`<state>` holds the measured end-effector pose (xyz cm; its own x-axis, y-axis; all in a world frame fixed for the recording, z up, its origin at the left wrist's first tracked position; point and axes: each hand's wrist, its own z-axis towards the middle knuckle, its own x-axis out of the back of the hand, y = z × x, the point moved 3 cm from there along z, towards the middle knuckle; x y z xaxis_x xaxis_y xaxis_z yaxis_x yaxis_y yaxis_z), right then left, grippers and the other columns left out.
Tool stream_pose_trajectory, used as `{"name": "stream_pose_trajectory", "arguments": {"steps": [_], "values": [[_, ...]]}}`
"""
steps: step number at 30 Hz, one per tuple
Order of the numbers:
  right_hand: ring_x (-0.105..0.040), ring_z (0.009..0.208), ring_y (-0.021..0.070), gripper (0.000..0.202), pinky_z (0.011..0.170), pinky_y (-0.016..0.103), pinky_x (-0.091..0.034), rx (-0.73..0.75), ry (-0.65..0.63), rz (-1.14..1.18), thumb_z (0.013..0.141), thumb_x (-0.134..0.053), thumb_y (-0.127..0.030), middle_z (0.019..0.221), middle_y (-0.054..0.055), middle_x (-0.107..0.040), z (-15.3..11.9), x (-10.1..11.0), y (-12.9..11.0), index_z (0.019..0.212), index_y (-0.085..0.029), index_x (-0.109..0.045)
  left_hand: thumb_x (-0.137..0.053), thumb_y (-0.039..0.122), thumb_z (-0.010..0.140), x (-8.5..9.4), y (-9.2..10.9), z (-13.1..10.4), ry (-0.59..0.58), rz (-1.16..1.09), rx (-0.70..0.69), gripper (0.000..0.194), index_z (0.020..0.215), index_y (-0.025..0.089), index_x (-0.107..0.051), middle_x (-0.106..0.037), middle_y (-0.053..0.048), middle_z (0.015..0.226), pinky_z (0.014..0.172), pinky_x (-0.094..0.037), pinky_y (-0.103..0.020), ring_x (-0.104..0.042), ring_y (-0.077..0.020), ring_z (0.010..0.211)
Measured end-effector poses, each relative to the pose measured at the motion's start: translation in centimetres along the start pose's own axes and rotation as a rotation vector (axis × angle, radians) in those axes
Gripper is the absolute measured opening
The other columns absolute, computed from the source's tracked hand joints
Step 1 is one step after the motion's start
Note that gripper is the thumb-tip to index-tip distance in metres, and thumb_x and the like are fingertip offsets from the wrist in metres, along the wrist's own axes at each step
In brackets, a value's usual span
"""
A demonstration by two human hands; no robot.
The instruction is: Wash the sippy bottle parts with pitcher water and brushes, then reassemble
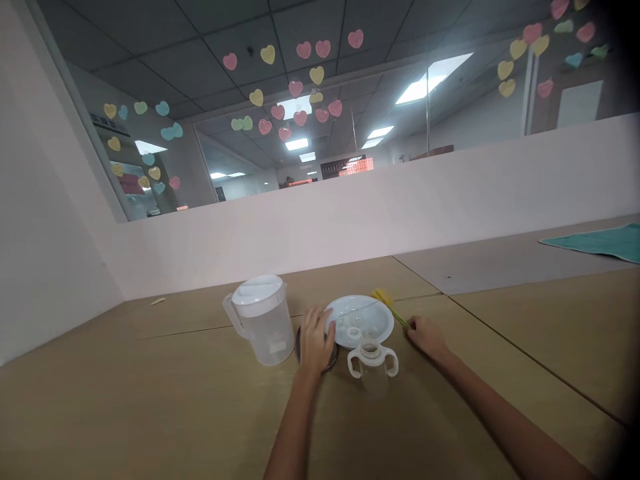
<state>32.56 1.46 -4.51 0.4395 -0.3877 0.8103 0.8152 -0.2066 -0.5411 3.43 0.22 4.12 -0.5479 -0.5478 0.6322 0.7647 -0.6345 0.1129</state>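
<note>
My right hand (427, 335) is closed on the thin green handle of a brush (383, 297) with a yellow head, probably a bottle brush. Its head lies by the right rim of a white bowl (387, 330). My left hand (316, 341) is open with fingers stretched out, over a dark round dish or lid (332, 360) and close to the bowl's left rim; whether it touches either I cannot tell. Small clear and white parts, one a white ring (353, 333), lie in the bowl. In front of it stands an uncapped clear baby bottle (373, 360) with two white handles.
A translucent pitcher (270, 330) with a white lid stands left of my left hand. A teal cloth (603, 241) lies at the far right of the wooden table (190, 400). Behind the table, a white wall (320, 230) carries a window with heart-shaped notes.
</note>
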Motion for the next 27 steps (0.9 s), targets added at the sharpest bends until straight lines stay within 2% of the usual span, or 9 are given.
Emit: {"name": "stream_pose_trajectory", "arguments": {"steps": [3, 6, 11, 16, 20, 24, 27], "values": [[-0.057, 0.064, 0.0173, 0.023, 0.051, 0.024, -0.030, -0.033, 0.020, 0.063, 0.075, -0.043, -0.028, 0.072, 0.008, -0.064, 0.4, 0.7, 0.7, 0.075, -0.016, -0.063, -0.032, 0.028, 0.089, -3.4, 0.7, 1.8, -0.379, -0.055, 0.072, 0.035, 0.108, 0.021, -0.059, -0.061, -0.004, 0.112, 0.098, -0.036, -0.029, -0.051, -0.0140, 0.108], [-0.057, 0.065, 0.0160, 0.025, 0.052, 0.023, -0.032, -0.026, 0.042, 0.133, 0.076, -0.040, -0.027, 0.073, 0.007, -0.065, 0.5, 1.3, 0.7, 0.077, -0.017, -0.064, -0.040, 0.031, 0.084, -5.3, 0.5, 3.2, -0.581, -0.001, 0.137, 0.033, 0.107, 0.021, -0.062, -0.065, -0.004, 0.105, 0.090, -0.040, -0.027, -0.057, -0.0158, 0.100], [-0.058, 0.067, 0.0162, 0.027, 0.055, 0.023, -0.034, -0.007, 0.046, 0.198, 0.074, -0.039, -0.024, 0.078, 0.007, -0.066, 0.2, 1.5, 0.1, 0.080, -0.017, -0.065, -0.043, 0.032, 0.081, -6.0, 0.5, 4.6, -0.656, 0.108, 0.194, 0.029, 0.091, 0.018, -0.067, -0.068, -0.009, 0.093, 0.081, -0.043, -0.030, -0.061, -0.0198, 0.090], [-0.058, 0.068, 0.0172, 0.029, 0.056, 0.024, -0.035, -0.011, 0.065, 0.242, 0.076, -0.038, -0.028, 0.078, 0.006, -0.066, 0.3, 1.5, -0.1, 0.082, -0.018, -0.065, -0.043, 0.045, 0.082, -7.1, 1.7, 5.1, -0.685, 0.205, 0.234, 0.044, 0.109, 0.014, -0.059, -0.063, -0.017, 0.104, 0.088, -0.037, -0.036, -0.056, -0.0254, 0.102], [-0.058, 0.069, 0.0177, 0.031, 0.057, 0.024, -0.035, -0.004, 0.073, 0.249, 0.077, -0.039, -0.031, 0.079, 0.007, -0.066, 0.4, 1.7, -0.1, 0.084, -0.018, -0.065, -0.050, 0.056, 0.074, -8.4, 2.4, 4.9, -0.712, 0.274, 0.262, 0.060, 0.111, 0.010, -0.055, -0.062, -0.020, 0.105, 0.092, -0.033, -0.044, -0.053, -0.0317, 0.106], [-0.058, 0.070, 0.0175, 0.031, 0.058, 0.024, -0.035, 0.000, 0.075, 0.235, 0.077, -0.038, -0.030, 0.082, 0.007, -0.066, 0.2, 2.0, -0.4, 0.086, -0.017, -0.065, -0.057, 0.056, 0.068, -8.9, 2.5, 4.6, -0.732, 0.308, 0.253, 0.062, 0.111, 0.011, -0.055, -0.062, -0.018, 0.105, 0.096, -0.028, -0.045, -0.051, -0.0318, 0.108], [-0.057, 0.067, 0.0170, 0.031, 0.056, 0.024, -0.034, -0.003, 0.061, 0.225, 0.076, -0.037, -0.030, 0.079, 0.006, -0.066, 0.1, 2.1, -0.4, 0.085, -0.018, -0.065, -0.061, 0.048, 0.068, -8.6, 2.6, 4.7, -0.731, 0.329, 0.261, 0.059, 0.112, 0.011, -0.055, -0.062, -0.019, 0.104, 0.097, -0.025, -0.046, -0.049, -0.0326, 0.109]]}}
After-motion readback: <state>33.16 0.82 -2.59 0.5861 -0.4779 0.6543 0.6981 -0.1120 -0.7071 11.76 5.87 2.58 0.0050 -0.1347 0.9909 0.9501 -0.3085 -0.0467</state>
